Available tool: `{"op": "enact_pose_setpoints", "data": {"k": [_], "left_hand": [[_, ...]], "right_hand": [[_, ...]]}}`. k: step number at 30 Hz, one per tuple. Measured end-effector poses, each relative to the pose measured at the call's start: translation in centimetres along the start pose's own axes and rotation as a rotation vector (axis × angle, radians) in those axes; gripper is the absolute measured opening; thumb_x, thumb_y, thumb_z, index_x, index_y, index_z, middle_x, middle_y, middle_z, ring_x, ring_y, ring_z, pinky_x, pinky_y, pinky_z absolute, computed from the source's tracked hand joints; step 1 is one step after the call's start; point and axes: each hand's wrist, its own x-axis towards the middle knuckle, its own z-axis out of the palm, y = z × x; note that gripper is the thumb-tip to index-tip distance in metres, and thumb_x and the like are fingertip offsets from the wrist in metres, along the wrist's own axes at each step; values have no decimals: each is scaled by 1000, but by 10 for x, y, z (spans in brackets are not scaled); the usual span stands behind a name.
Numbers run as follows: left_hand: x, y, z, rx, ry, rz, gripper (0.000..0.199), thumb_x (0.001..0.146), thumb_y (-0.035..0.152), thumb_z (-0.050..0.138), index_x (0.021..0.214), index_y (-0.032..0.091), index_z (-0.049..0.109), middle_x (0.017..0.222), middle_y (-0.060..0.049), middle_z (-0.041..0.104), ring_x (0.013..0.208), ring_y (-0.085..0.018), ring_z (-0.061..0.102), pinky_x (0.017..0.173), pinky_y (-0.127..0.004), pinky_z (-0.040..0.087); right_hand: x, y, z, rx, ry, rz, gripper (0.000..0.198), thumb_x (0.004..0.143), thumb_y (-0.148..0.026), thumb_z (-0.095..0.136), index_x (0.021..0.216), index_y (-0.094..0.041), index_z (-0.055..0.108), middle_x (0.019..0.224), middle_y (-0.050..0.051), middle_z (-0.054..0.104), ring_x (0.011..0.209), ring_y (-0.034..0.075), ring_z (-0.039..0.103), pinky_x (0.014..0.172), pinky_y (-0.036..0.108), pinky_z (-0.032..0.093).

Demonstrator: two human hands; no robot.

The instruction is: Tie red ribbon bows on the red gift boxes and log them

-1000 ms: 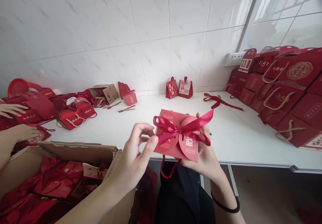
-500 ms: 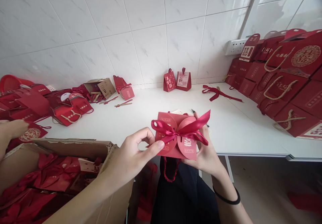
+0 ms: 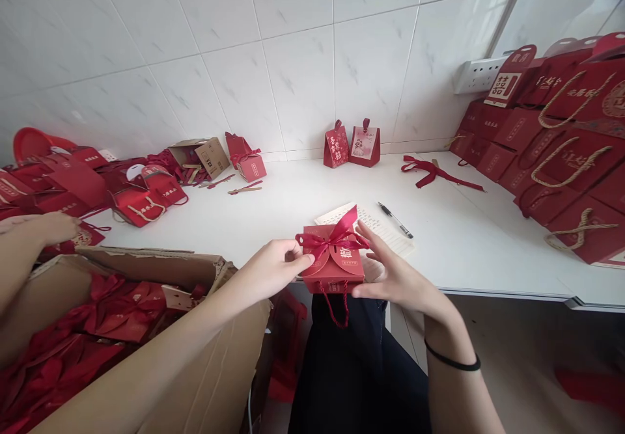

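A red gift box (image 3: 325, 268) with a cord handle hangs over the front edge of the white table. A shiny ribbon bow (image 3: 336, 239) crosses its top, one tail pointing up. My left hand (image 3: 280, 261) grips the box's left side, thumb on top close to the bow's left loop; its fingertips are partly hidden. On the right, my right hand (image 3: 390, 271) is open, thumb and fingers spread along the box's right side. Under and behind the box lie sheets of handwritten paper (image 3: 390, 235), with a black pen (image 3: 395, 219) near them.
A cardboard carton (image 3: 205, 349) of ribboned red boxes stands at front left. Another person's hand (image 3: 53, 229) reaches in above it. Stacked red boxes (image 3: 517, 135) fill the right side. Loose ribbon (image 3: 430, 170) and two small boxes (image 3: 349, 146) sit along the wall.
The box has moved down and tipped, so its front side now shows. My right hand has loosened from it and spread its fingers. The paper and pen have come into view.
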Motion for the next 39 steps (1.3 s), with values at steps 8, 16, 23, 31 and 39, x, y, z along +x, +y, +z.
{"op": "enact_pose_setpoints", "data": {"k": [8, 16, 23, 31, 39], "left_hand": [[2, 0, 1, -192, -74, -64, 31, 75, 47, 52, 69, 16, 49, 76, -1, 60, 76, -17, 62, 73, -31, 48], [2, -4, 0, -358, -134, -106, 29, 72, 42, 59, 67, 16, 48, 77, -2, 63, 86, -19, 64, 84, -35, 47], [1, -4, -2, -352, -147, -137, 28, 69, 38, 62, 65, 16, 45, 68, 2, 54, 78, -14, 59, 82, -32, 45], [-3, 4, -9, -79, -163, -149, 29, 71, 40, 52, 61, 18, 37, 57, 7, 31, 54, -8, 26, 51, -23, 20], [-3, -4, -12, 6, -197, -115, 28, 70, 39, 54, 61, 18, 38, 62, 6, 36, 56, -8, 30, 53, -23, 22]], "right_hand": [[38, -26, 2, 151, 334, 109, 47, 78, -62, 56, 78, -16, 62, 86, 9, 63, 84, 22, 59, 74, 32, 48], [51, -26, 25, 330, 453, 219, 36, 70, -44, 65, 58, -17, 45, 57, -2, 48, 50, 10, 41, 47, 21, 32], [52, -19, 29, 495, 538, 263, 37, 67, -40, 67, 54, -18, 40, 52, -4, 43, 45, 8, 34, 44, 21, 28], [54, -12, 32, 619, 565, 362, 37, 62, -39, 73, 56, -17, 43, 58, -2, 51, 48, 9, 42, 43, 19, 31], [56, -9, 33, 761, 632, 377, 32, 64, -41, 71, 66, -16, 52, 66, 0, 55, 58, 12, 52, 49, 21, 41]]}}
